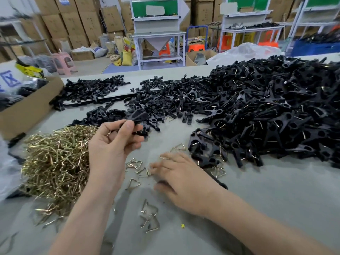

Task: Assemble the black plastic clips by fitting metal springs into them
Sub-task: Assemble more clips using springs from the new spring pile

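Note:
My left hand is raised above the table and pinches a black plastic clip between thumb and fingers. My right hand lies low on the table, its blurred fingertips touching loose triangular metal springs; whether it holds one I cannot tell. A tangled heap of brass-coloured springs sits to the left. A big pile of black clips with springs in them fills the right. Bare black clip halves are spread across the middle and back.
A cardboard box of black parts stands at the left edge. A few springs and a small yellow bit lie near the front on the grey table. Behind are workbenches, stools and stacked cartons.

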{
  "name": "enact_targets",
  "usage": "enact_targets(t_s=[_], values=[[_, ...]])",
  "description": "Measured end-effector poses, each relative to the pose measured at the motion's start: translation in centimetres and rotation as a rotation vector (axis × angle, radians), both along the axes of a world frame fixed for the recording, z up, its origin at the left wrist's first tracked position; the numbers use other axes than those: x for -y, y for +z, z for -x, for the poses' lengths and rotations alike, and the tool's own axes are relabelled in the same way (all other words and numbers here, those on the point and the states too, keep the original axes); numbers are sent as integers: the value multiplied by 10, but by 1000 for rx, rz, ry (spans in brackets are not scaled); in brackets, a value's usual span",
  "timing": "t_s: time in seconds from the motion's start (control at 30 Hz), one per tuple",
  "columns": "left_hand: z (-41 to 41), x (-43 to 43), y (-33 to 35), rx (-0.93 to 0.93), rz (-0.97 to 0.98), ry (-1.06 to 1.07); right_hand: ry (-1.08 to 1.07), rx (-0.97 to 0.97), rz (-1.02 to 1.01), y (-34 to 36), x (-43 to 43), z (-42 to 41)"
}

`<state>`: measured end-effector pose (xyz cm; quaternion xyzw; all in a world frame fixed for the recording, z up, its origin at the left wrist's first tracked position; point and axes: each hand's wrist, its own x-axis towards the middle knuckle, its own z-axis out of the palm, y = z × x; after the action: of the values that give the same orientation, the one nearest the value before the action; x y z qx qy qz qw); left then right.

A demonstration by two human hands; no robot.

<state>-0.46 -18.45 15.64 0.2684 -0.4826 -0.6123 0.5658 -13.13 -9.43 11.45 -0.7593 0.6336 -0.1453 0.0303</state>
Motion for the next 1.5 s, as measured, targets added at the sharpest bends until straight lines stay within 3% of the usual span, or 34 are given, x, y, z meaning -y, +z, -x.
enact_targets(t_s=[0.27, 0.53, 0.8, 1.2, 1.43, 1.5], values=[[3, 6, -8, -127, -50, 20, -122, 47, 52, 10, -1, 10], [7, 4, -12, -68, -25, -15, -122, 82, 73, 8, 1, 10], [8, 7, -21, 40, 4, -77, -85, 108, 306, 5, 3, 10], [13, -4, -24, 339, 92, -163, -399, 1094, 359, 16, -3, 29], [13, -11, -19, 428, 123, -320, -350, 1483, 349, 25, -5, 33], [13, -11, -19, 443, 133, -319, -359, 1506, 338, 25, -4, 34]])
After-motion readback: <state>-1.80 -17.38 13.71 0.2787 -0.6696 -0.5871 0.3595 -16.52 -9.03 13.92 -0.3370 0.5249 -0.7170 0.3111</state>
